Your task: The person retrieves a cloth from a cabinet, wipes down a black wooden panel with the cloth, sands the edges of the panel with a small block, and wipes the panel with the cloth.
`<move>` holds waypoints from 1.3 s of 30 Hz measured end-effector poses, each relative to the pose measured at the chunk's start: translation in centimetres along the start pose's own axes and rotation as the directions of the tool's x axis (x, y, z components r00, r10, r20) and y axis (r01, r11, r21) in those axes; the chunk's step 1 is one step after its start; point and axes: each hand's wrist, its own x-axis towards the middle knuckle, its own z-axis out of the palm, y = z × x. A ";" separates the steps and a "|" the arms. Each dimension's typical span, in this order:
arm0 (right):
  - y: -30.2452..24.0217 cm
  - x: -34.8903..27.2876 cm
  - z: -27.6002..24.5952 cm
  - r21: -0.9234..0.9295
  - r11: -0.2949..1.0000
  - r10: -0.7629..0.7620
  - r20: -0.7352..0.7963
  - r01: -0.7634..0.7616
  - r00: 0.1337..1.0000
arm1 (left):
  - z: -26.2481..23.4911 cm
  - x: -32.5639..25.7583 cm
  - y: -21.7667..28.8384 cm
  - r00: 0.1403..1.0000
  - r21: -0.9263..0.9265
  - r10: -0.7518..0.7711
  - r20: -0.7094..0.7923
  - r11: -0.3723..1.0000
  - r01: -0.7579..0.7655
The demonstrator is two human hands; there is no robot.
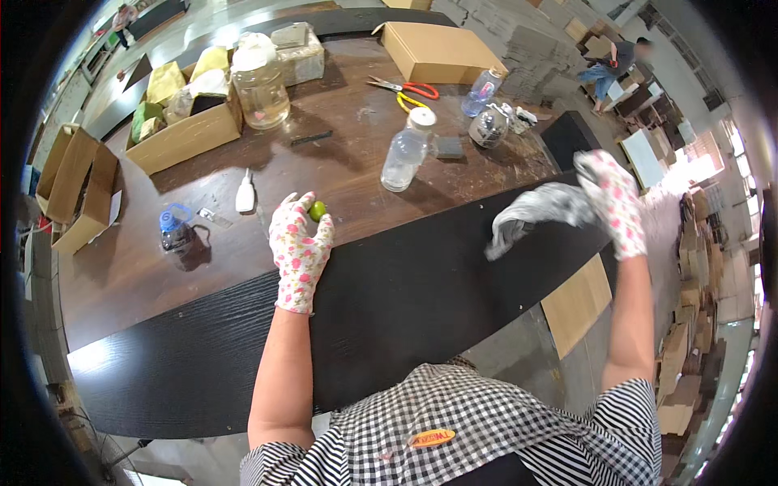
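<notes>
My left hand (297, 243), in a white glove with pink flowers, is over the far edge of a long black board (405, 292). A small shiny green round thing (318, 211) sits between its thumb and forefinger; it looks like a little fruit, but I cannot be sure. My right hand (609, 194), in a matching glove, is raised over the board's right end, somewhat blurred. It grips a crumpled grey cloth (535, 212), which trails left above the black surface.
On the brown table (340, 170) stand a clear bottle (405, 154), a white squeeze bottle (245, 194), a blue-capped bottle (175, 229), a large jar (261, 89) and scissors (405, 87). Cardboard boxes (190, 134) line the far left. A person (612, 69) works at the far right.
</notes>
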 end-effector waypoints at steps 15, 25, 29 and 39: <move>-14.4 -11.4 10.6 0.222 0.961 -0.222 0.263 0.165 0.939 | -0.2 -0.2 0.4 0.999 -0.022 0.016 0.033 1.000 -0.015; -15.8 -10.6 11.4 0.364 0.848 -0.460 0.149 0.384 0.875 | 0.0 -0.2 0.9 0.999 -0.051 0.025 0.020 0.998 -0.024; -9.6 -10.6 12.3 0.244 0.897 -0.409 0.142 0.368 0.901 | 0.0 -0.5 0.3 1.000 -0.040 0.014 0.018 0.999 -0.013; -7.3 -10.3 12.5 0.295 0.891 -0.408 0.191 0.344 0.893 | 0.1 -0.6 0.3 0.999 -0.044 0.036 0.010 0.998 -0.035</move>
